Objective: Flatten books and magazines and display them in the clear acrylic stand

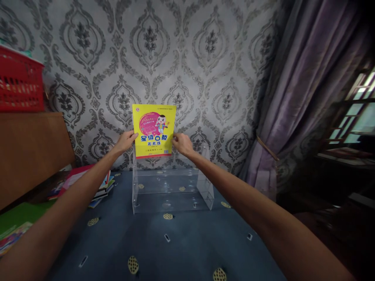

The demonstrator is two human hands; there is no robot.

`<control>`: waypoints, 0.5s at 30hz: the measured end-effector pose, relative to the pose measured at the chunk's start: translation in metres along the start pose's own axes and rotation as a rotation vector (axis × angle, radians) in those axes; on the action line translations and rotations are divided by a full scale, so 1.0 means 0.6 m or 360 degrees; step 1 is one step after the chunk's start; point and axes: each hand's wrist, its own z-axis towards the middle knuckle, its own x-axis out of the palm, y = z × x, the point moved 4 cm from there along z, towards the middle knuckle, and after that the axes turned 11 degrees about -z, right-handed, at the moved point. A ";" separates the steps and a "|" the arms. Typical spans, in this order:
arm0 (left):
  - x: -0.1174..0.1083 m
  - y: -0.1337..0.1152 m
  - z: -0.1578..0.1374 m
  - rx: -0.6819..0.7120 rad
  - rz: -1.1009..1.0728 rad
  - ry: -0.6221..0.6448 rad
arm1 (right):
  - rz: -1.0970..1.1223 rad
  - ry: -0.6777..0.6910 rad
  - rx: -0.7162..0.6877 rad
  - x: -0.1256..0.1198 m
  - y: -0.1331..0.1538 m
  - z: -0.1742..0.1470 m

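Note:
A yellow workbook [154,130] with a pink circle and a cartoon child on its cover is held upright, front towards me. My left hand [126,141] grips its left edge, and my right hand [183,143] pinches the right edge. Behind and below the book stands a clear acrylic tiered rack [172,190]. The book's lower edge is at the rack's top tier, on the left side; whether it rests there I cannot tell. The lower tiers hold nothing that I can see.
The rack stands on a dark blue patterned cloth [187,246] against the papered wall. Stacked books [102,187] and a green book [20,218] lie at left. Beyond them are a wooden cabinet [35,148] and a red basket [22,80]. A purple curtain [293,86] hangs at right.

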 end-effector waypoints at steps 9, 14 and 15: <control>0.005 -0.004 -0.007 -0.0067 0.0143 0.0022 | -0.0097 0.0120 -0.0002 0.005 -0.003 -0.006; 0.001 -0.009 -0.015 -0.0044 0.0199 0.0043 | -0.0092 0.0079 0.0018 0.010 -0.012 -0.008; 0.000 -0.010 -0.016 -0.0038 0.0206 0.0050 | -0.0079 0.0064 0.0015 0.010 -0.013 -0.008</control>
